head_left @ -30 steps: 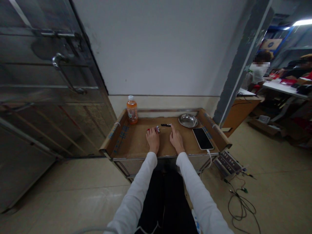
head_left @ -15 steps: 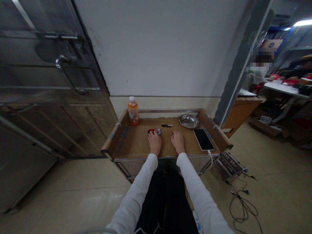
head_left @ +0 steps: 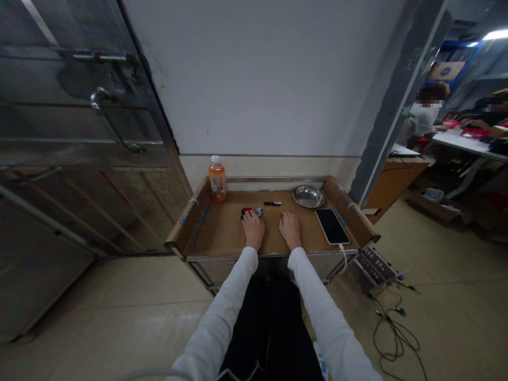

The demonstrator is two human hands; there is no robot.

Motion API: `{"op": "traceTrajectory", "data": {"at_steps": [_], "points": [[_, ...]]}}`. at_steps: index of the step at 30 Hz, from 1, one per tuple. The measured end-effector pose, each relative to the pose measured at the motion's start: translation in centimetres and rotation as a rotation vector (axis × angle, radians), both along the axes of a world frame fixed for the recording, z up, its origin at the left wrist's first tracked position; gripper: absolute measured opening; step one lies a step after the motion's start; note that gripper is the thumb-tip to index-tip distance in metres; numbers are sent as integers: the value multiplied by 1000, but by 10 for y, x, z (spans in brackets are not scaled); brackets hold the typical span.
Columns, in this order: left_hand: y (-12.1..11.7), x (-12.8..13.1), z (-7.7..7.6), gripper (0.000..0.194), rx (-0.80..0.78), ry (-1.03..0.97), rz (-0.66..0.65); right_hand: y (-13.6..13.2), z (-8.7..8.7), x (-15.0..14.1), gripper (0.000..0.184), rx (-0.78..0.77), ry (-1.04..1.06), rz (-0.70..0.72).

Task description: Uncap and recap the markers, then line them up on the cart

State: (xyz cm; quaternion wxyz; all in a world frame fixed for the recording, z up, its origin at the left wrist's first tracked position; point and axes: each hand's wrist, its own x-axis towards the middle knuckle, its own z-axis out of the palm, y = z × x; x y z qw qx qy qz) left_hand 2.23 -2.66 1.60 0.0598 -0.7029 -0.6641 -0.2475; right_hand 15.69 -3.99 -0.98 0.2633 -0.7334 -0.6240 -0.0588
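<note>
Both my hands rest on the cardboard-lined cart top (head_left: 222, 233). My left hand (head_left: 253, 229) lies flat, its fingertips touching a small red, black and white bundle of objects (head_left: 250, 211). My right hand (head_left: 290, 229) lies flat too, fingers together, holding nothing. A small black pen-like object (head_left: 272, 203) lies just beyond my right hand's fingertips, apart from them.
An orange drink bottle (head_left: 217, 180) stands at the cart's back left. A steel dish (head_left: 308, 196) sits at the back right, a phone (head_left: 332, 225) with a white cable in front of it. A metal door (head_left: 79, 137) is left; cables (head_left: 391, 328) lie on the floor; people sit far right.
My right hand has drawn back from the small black object and settled flat. The left hand has stayed by the red bundle.
</note>
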Motion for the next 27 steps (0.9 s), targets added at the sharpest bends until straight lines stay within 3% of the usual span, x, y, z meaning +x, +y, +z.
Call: {"op": "traceTrajectory", "data": {"at_steps": [3,8,15,20,27], "points": [[1,2,-2,30,14,26,-35,-1,1,0,34,-11,-17,3],[8,9,-5,34,26,86,-240,-2,7,-1,34,-55,-47,-11],[25,19,-10,42,40,70,-276,13,20,1,33,-90,-119,12],[29,19,-12,41,5,15,-345,14,15,-1,47,-48,-155,-27],[30,19,-15,35,18,-35,-356,16,12,0,50,-108,-127,-67]]}}
